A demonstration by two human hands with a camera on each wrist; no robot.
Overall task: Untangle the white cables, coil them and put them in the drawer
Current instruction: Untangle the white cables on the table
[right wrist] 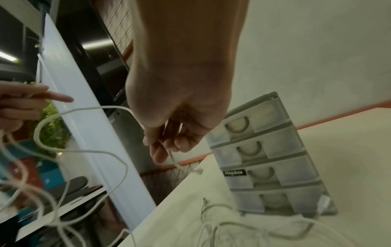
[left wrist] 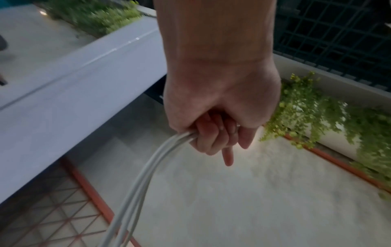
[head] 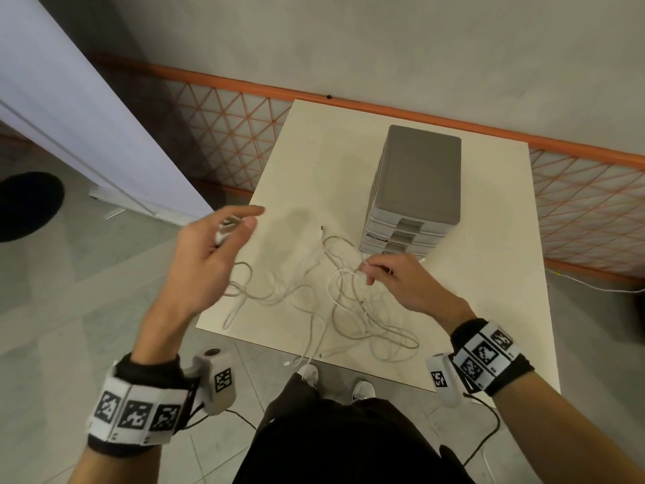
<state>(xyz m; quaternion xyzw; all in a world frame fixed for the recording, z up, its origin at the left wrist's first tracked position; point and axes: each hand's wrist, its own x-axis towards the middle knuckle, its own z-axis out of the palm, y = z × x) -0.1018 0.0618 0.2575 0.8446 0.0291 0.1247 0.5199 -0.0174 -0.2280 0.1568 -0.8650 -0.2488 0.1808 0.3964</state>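
- My left hand (head: pixel 206 260) is up off the table's left edge, fingers curled round a bunch of white cables (head: pixel 307 291).
- The tangle itself sprawls over the near half of the table (head: pixel 488 239), one end dangling off the front.
- My right hand (head: pixel 401 281) pinches a single strand near its plug, just in front of the drawer unit (head: pixel 415 190). I'd feed that plug back through the loops slowly, not yank.

Your left hand (head: pixel 213 253) grips bunched white cables (head: pixel 314 291) raised off the table (head: pixel 488 239); your right hand (head: pixel 401 281) pinches one strand near the closed drawer unit (head: pixel 415 190).
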